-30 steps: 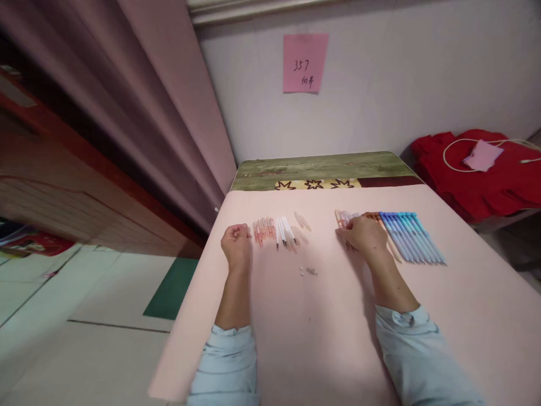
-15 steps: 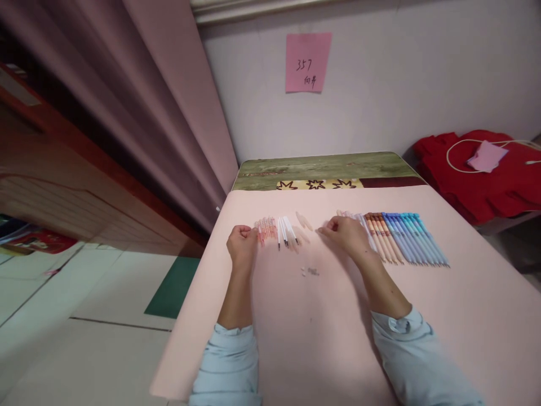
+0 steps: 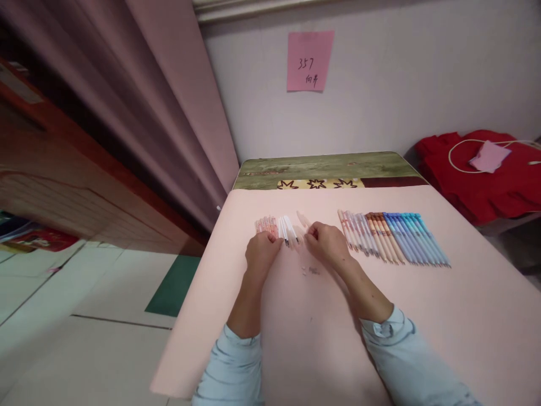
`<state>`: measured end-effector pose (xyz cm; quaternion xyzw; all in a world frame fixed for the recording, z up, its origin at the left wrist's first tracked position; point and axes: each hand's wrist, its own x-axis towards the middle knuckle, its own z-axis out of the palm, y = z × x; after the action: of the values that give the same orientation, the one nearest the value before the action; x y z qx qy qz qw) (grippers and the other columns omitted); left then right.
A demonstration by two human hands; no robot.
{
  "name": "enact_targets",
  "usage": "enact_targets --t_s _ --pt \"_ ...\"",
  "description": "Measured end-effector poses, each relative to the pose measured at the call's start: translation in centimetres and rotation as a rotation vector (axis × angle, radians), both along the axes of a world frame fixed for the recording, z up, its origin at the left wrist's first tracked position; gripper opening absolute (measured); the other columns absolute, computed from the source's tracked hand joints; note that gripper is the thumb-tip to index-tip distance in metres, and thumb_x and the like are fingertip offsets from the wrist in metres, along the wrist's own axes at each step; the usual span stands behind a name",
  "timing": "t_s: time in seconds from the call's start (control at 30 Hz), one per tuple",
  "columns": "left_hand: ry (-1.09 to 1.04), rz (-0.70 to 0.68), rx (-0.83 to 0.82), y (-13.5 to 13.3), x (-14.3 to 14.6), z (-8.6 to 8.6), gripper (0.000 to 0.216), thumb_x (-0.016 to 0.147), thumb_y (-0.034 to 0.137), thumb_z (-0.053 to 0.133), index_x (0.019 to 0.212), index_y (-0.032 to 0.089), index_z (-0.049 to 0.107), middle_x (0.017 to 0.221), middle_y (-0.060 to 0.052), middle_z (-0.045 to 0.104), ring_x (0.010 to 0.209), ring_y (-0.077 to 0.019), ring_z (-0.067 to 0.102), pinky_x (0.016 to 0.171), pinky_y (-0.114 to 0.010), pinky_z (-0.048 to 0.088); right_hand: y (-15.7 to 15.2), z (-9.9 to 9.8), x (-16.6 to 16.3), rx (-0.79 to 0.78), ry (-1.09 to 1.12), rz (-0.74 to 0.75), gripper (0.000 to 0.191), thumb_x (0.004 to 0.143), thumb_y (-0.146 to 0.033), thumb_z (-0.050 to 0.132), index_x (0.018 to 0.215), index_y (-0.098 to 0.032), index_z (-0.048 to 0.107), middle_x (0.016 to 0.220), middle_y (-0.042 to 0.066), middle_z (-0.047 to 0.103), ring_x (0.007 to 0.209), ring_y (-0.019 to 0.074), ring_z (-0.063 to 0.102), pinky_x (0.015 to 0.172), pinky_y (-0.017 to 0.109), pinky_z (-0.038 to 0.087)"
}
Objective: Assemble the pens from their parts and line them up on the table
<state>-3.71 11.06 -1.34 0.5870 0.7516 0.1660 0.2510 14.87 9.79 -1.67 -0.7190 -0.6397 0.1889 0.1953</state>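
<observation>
On the pink table (image 3: 465, 316) my left hand (image 3: 262, 255) rests curled over the near ends of a small cluster of pink printed pen barrels (image 3: 265, 224) and white refills (image 3: 287, 227); what its fingers hold is hidden. My right hand (image 3: 326, 243) lies beside it, fingers bent down at pale pen caps (image 3: 302, 218), its grasp hidden too. To the right lies a long row of assembled pens (image 3: 393, 230), pale pink through orange to blue. Tiny small parts (image 3: 310, 271) sit just below my right hand.
A green patterned surface (image 3: 321, 169) adjoins the table's far edge. A pink note (image 3: 310, 61) hangs on the wall. Red cloth (image 3: 477, 180) with a white cable lies at the right. A curtain (image 3: 177, 113) hangs left, floor below.
My right hand left the pen row and moved left to the caps. My left hand shifted right onto the barrels and refills. The pen row now shows uncovered.
</observation>
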Motion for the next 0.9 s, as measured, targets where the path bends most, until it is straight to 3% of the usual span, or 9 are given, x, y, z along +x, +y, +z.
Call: enact_targets --t_s 0.27,0.43,0.73,0.9 --pt "0.092 -0.060 -0.042 -0.5 1.2 0.1 0.015 0.074 0.033 0.062 0.063 0.023 0.062 0.071 -0.003 0.068 0.069 -0.0190 0.060 0.058 -0.028 0.035 0.0 -1.1 -0.4 0.052 0.000 0.012 0.019 0.081 -0.026 0.056 0.095 -0.023 0.068 0.080 0.001 0.071 0.078 0.0179 0.061 0.066 0.027 0.035" --pt "0.129 -0.084 -0.080 -0.6 1.5 0.2 0.023 0.077 0.028 0.059 0.055 0.021 0.059 0.065 -0.005 0.065 0.066 -0.0203 0.061 0.058 -0.029 0.036 -0.1 -1.0 -0.7 0.058 -0.057 0.029 0.017 0.082 -0.028 0.055 0.091 -0.023 0.069 0.087 0.002 0.072 0.079 0.0177 0.062 0.065 0.027 0.035" --pt "0.079 -0.019 0.110 -0.9 1.8 -0.4 0.019 0.070 0.023 0.066 0.053 0.020 0.058 0.062 -0.011 0.062 0.068 -0.0298 0.064 0.062 -0.035 0.041 0.1 -0.1 0.1 -0.002 -0.140 -0.031 0.015 0.078 -0.023 0.055 0.082 -0.021 0.069 0.084 0.006 0.071 0.077 0.0200 0.063 0.061 0.027 0.034" --pt "0.065 -0.006 0.092 -0.9 1.6 -0.6 0.024 0.067 0.021 0.068 0.048 0.020 0.052 0.054 -0.010 0.058 0.068 -0.0305 0.064 0.064 -0.036 0.041 -0.1 -0.2 0.1 0.006 -0.151 -0.035 0.017 0.079 -0.024 0.054 0.085 -0.021 0.070 0.088 0.007 0.071 0.079 0.0205 0.063 0.064 0.027 0.035"
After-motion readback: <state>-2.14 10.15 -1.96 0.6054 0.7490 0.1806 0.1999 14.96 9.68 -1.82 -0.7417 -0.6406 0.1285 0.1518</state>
